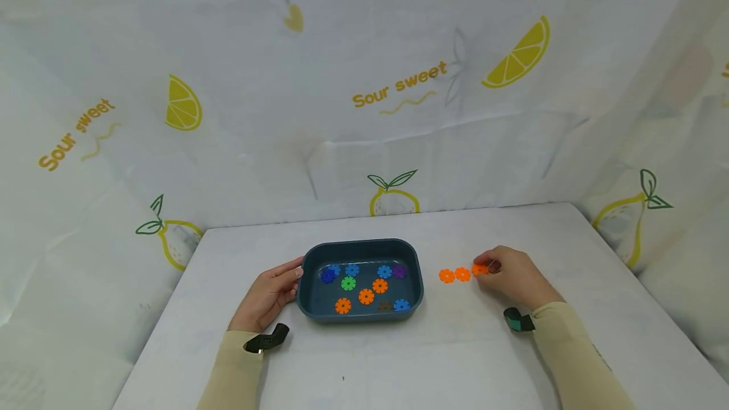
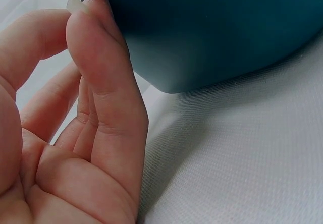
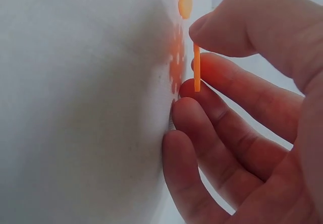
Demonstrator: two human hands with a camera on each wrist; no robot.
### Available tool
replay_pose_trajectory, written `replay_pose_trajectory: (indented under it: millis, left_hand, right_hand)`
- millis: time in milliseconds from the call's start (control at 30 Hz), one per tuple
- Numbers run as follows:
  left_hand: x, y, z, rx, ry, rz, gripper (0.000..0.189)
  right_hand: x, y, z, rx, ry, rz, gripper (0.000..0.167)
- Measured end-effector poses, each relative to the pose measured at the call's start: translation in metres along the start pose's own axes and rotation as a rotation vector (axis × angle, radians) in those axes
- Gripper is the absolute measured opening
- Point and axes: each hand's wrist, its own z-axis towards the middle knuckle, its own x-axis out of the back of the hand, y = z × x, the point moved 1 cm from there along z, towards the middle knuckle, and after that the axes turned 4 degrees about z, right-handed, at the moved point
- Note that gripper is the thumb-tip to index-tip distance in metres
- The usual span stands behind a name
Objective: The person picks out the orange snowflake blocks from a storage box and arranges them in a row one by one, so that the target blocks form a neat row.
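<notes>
A dark teal rectangular tray (image 1: 360, 319) holds several notched plastic discs, among them a green disc (image 1: 348, 283), a purple disc (image 1: 399, 271) and an orange disc (image 1: 366, 297). My left hand (image 1: 264, 298) pinches the tray's left rim between thumb and fingers; the left wrist view shows the tray wall (image 2: 202, 37) close up. To the right of the tray, my right hand (image 1: 515, 277) pinches a thin orange notched disc (image 3: 197, 72) edge-on to the wrist camera, close over the table. Beside it two more orange discs (image 1: 455, 275) lie flat in a row.
Everything stands on a white cloth-covered table (image 1: 387, 372). Behind it and at both sides hangs a white curtain (image 1: 256, 163) printed with lemons. Both wrists wear dark straps.
</notes>
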Motion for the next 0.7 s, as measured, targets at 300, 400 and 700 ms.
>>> replay_pose_trajectory:
  millis: [300,400,700]
  left_hand:
    - [0.0016,-0.0022,0.0015,-0.004,0.000,0.001,0.058]
    - [0.0022,-0.0025,0.0003,-0.005,0.007,0.011,0.059]
    - [0.0009,-0.0004,-0.0011,-0.007,0.008,0.025,0.058]
  right_hand:
    - [-0.0027,0.0022,0.0019,0.024,0.009,-0.025,0.025]
    - [-0.0033,0.0023,0.0028,0.030,0.005,-0.021,0.024]
    - [-0.0050,0.0028,0.0020,0.024,0.010,-0.017,0.024]
